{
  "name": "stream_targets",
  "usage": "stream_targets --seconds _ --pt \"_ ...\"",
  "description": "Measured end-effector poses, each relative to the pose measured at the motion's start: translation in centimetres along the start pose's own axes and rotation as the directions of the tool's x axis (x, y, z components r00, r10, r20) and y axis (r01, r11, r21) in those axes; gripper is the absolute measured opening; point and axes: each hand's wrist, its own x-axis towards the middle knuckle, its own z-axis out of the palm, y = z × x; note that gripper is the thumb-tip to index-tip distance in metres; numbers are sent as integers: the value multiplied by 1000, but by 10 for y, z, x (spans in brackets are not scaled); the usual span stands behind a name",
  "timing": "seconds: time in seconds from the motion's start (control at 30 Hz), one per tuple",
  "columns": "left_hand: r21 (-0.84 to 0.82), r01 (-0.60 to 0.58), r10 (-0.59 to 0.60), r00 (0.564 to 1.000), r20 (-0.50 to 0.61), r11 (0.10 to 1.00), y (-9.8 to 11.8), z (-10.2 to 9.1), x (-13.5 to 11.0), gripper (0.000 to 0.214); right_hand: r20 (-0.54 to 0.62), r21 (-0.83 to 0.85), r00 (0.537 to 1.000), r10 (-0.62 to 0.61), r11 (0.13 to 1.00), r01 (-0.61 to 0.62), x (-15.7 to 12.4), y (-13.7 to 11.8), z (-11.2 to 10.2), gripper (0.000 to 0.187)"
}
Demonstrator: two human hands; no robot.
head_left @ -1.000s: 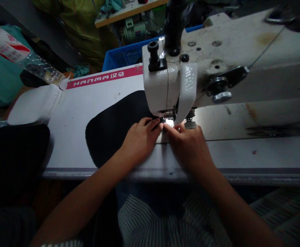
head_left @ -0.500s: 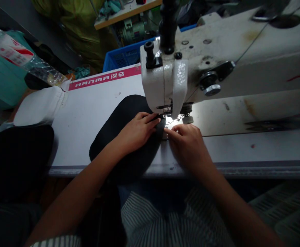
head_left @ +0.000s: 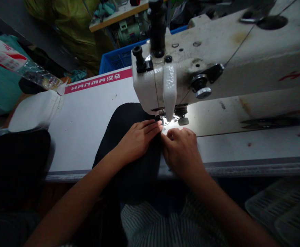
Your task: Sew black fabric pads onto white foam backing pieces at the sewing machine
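Two hands on the work, by our count. Where does the piece lie?

We log a dark fabric piece (head_left: 129,118) on the white counter (head_left: 88,137). Its far end reaches the presser foot (head_left: 166,118) of the sewing machine (head_left: 203,68), and its near part hangs over the counter's front edge.

And the hands?

Close together, almost meeting at the fabric's edge beside the foot. We find the left hand (head_left: 139,140) lying flat on the fabric, with the right hand (head_left: 182,154) curled at that same edge. Whether it pinches the cloth, we cannot tell.

What is done, and what is left?

We confirm no finished seam; dark cloth and poor light defeat us. Most of the piece lies on our side of the foot, none visibly beyond it. A white padded piece (head_left: 35,111) sits farther left, beside a dark bundle (head_left: 13,168).
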Motion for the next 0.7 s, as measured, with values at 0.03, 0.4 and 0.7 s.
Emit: stream_targets --seconds 0.03,0.4,0.7 --pt "14 6 -6 1000 13 1000 -1 0 0 44 2 1 1000 0 1000 0 0 -1 0 18" --pt "152 -9 6 1000 19 988 -1 2 2 44 -23 -38 1000 -11 999 10 -8 -2 -1 20" --pt "129 -57 68 994 -80 990 -8 3 8 30 -6 -49 1000 17 999 -17 -3 -2 -3 18"
